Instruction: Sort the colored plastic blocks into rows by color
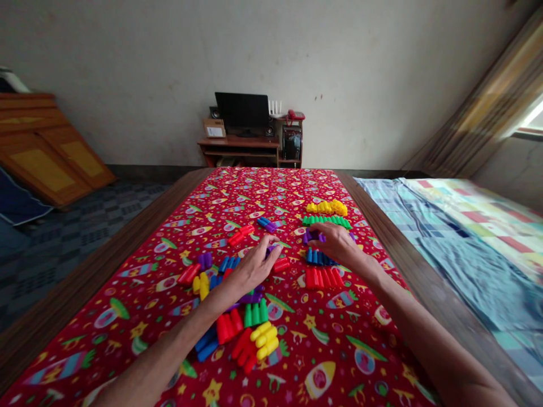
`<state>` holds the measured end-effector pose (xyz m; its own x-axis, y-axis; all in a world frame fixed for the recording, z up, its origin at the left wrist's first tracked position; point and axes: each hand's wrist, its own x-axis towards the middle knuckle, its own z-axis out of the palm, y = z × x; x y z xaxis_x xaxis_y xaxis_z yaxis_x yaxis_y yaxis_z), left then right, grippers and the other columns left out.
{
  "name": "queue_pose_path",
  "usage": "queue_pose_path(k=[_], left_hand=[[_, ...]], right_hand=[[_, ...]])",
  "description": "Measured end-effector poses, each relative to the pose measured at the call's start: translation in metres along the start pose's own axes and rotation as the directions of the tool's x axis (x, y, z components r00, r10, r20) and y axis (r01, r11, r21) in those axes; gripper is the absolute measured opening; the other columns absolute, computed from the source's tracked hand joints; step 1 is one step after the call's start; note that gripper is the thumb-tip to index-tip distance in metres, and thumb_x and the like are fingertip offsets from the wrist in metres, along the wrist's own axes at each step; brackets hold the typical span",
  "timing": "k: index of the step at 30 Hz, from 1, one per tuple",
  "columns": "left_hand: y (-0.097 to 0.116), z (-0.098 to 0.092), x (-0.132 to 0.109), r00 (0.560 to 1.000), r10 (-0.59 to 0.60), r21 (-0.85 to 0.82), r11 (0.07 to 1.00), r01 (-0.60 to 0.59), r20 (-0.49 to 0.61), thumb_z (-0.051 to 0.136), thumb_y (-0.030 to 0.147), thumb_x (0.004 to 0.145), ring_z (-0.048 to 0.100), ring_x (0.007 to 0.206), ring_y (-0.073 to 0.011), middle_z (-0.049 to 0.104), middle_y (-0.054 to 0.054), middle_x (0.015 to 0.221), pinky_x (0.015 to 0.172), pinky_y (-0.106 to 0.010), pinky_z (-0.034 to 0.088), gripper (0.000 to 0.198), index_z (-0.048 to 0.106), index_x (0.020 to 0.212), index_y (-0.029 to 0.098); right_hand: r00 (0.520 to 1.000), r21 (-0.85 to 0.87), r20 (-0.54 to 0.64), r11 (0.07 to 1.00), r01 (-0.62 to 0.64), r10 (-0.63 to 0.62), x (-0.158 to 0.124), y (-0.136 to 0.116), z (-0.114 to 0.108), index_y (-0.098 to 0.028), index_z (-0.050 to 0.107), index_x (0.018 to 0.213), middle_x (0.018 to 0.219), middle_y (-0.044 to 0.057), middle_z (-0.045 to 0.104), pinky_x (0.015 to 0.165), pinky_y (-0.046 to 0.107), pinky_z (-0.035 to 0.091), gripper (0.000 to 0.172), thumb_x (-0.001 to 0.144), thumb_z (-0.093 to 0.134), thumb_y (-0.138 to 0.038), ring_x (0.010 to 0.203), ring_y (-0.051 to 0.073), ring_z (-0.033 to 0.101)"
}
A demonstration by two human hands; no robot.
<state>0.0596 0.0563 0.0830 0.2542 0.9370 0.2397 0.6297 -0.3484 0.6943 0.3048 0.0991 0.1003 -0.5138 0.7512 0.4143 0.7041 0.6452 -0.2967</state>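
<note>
Several plastic bullet-shaped blocks lie on a red rocket-print cloth (339, 362). At the right they sit in sorted rows: yellow (327, 207), green (326, 221), purple (311, 236), blue (319, 258) and red (324, 278). My right hand (337, 242) rests over the purple row, fingers curled on a purple piece. My left hand (253, 265) is pinched on a small purple block (272, 247) near the middle, beside a loose red piece (281, 264). Mixed loose blocks (248, 333) lie under my left forearm.
The cloth covers a wooden table (85, 271). A bed with a checked sheet (466, 237) runs along the right. A desk with a monitor (241, 113) stands at the far wall. A wooden cabinet (46, 152) is at the left.
</note>
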Motion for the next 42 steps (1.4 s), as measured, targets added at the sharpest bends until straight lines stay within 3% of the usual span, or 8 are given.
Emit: queue_pose_path(k=[6,17,22,26,30,33,37,42], left_hand=[[-0.005,-0.002,-0.003,0.995,0.032,0.616,0.783,-0.081,0.09,0.041,0.029,0.096,0.061,0.101,-0.0251,0.058,-0.014,0.109,0.089,-0.037,0.049,0.03,0.056,0.118,0.014],[-0.049,0.004,-0.009,0.974,0.144,0.505,0.836,-0.214,0.173,0.052,0.035,0.092,0.052,0.126,-0.0251,0.057,-0.013,0.133,0.107,-0.037,0.04,0.043,0.05,0.132,0.019],[-0.036,0.0,0.005,0.987,0.116,0.361,0.921,-0.148,0.11,0.065,0.03,0.082,0.064,0.103,-0.0246,0.067,-0.01,0.111,0.094,-0.035,0.049,0.037,0.063,0.117,0.018],[-0.009,-0.006,0.01,0.999,0.042,-0.033,0.999,-0.042,0.0,0.069,0.042,0.078,0.065,0.1,-0.0261,0.069,-0.01,0.108,0.092,-0.038,0.049,0.041,0.066,0.111,0.017],[0.005,-0.003,0.009,0.992,-0.103,-0.543,0.83,0.125,0.072,0.077,0.048,0.066,0.066,0.093,-0.0243,0.07,-0.007,0.098,0.081,-0.035,0.052,0.052,0.062,0.105,0.017],[0.005,0.005,0.008,0.987,-0.139,-0.639,0.753,0.155,0.075,0.083,0.042,0.057,0.065,0.093,-0.0221,0.068,-0.004,0.094,0.081,-0.033,0.052,0.052,0.059,0.096,0.018],[0.001,0.012,0.005,0.995,-0.073,-0.554,0.827,0.095,0.061,0.079,0.043,0.064,0.065,0.096,-0.0221,0.067,-0.005,0.1,0.081,-0.033,0.054,0.046,0.057,0.097,0.019],[-0.01,-0.004,0.005,0.981,0.185,0.041,0.981,-0.188,0.063,0.069,0.032,0.079,0.059,0.114,-0.0253,0.065,-0.009,0.118,0.101,-0.042,0.046,0.04,0.059,0.116,0.021]], right_hand=[[0.989,-0.146,0.058,0.981,-0.129,0.138,-0.002,0.034,0.014,-0.015,0.064,0.108,0.093,0.009,0.069,0.071,0.027,0.044,0.025,0.085,0.064,-0.025,0.084,0.02,0.063],[0.991,-0.166,0.128,0.986,-0.026,0.048,-0.004,0.035,0.014,-0.017,0.065,0.106,0.102,0.01,0.071,0.08,0.031,0.048,0.019,0.089,0.061,-0.024,0.097,0.024,0.064],[0.998,-0.13,0.047,0.991,0.043,-0.037,0.0,0.014,-0.002,-0.016,0.067,0.1,0.093,0.01,0.072,0.078,0.031,0.049,0.017,0.093,0.055,-0.025,0.088,0.021,0.066],[0.978,0.114,-0.05,0.972,0.207,-0.202,-0.002,-0.027,-0.006,-0.015,0.059,0.122,0.114,0.014,0.068,0.085,0.033,0.052,0.032,0.094,0.053,-0.03,0.103,0.022,0.065],[0.93,0.22,-0.117,0.904,0.367,-0.349,-0.006,-0.052,0.007,-0.014,0.051,0.133,0.121,0.017,0.065,0.086,0.037,0.054,0.039,0.095,0.051,-0.026,0.109,0.024,0.063],[0.94,0.255,-0.122,0.906,0.339,-0.317,-0.007,-0.054,0.011,-0.014,0.054,0.13,0.116,0.016,0.067,0.085,0.038,0.055,0.038,0.093,0.054,-0.022,0.106,0.024,0.065],[0.968,0.322,-0.041,0.914,0.247,-0.247,-0.005,-0.051,0.0,-0.018,0.057,0.127,0.113,0.011,0.069,0.084,0.033,0.054,0.039,0.088,0.057,-0.015,0.102,0.021,0.066],[0.998,0.176,-0.039,0.983,0.053,-0.047,-0.002,-0.006,-0.019,-0.016,0.062,0.123,0.101,0.01,0.072,0.076,0.03,0.052,0.043,0.081,0.059,-0.011,0.087,0.02,0.068]])
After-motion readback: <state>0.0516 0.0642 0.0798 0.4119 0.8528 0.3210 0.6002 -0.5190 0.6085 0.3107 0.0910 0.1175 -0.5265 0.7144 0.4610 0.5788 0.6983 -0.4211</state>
